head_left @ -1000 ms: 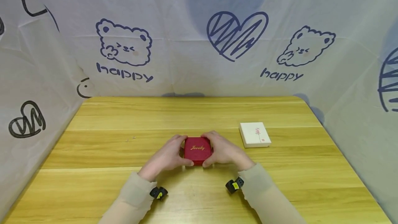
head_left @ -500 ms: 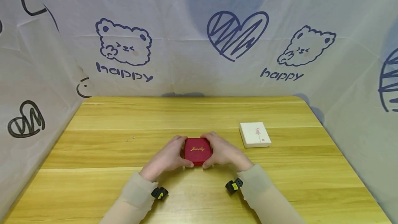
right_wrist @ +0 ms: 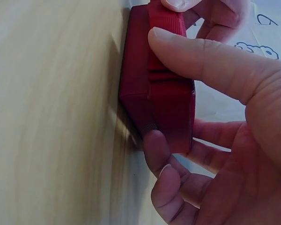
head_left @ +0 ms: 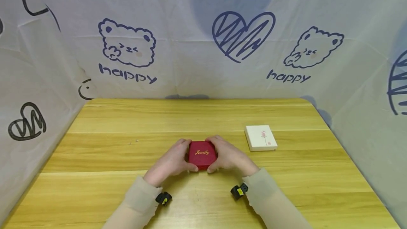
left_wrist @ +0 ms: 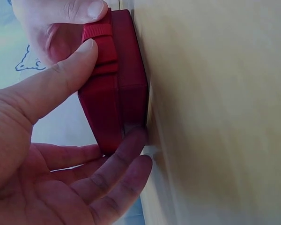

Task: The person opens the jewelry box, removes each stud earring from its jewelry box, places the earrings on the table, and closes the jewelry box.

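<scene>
A small red jewelry box [head_left: 202, 159] with gold "Jewelry" lettering on its lid is at the middle of the table, between both hands. My left hand [head_left: 171, 159] grips its left side, thumb at the near face and fingers around the side and far edge. From the right, my right hand [head_left: 229, 157] holds it the same way. In the left wrist view a ribbed ribbon bow [left_wrist: 103, 51] shows on the near face, with the left thumb pressed on it. The right wrist view has the right thumb on that bow [right_wrist: 166, 61] too. The lid is closed.
A flat white box [head_left: 260, 138] with a pink flower print lies farther back to the right on the wooden table [head_left: 197, 117]. Two tiny bits [head_left: 137, 140] lie left of the hands. A printed cloth [head_left: 187, 63] hangs behind and along both sides.
The red jewelry box and both hands have shifted very slightly toward the person, mostly in the first half second. The grip of both hands is the same, and the white box stays put.
</scene>
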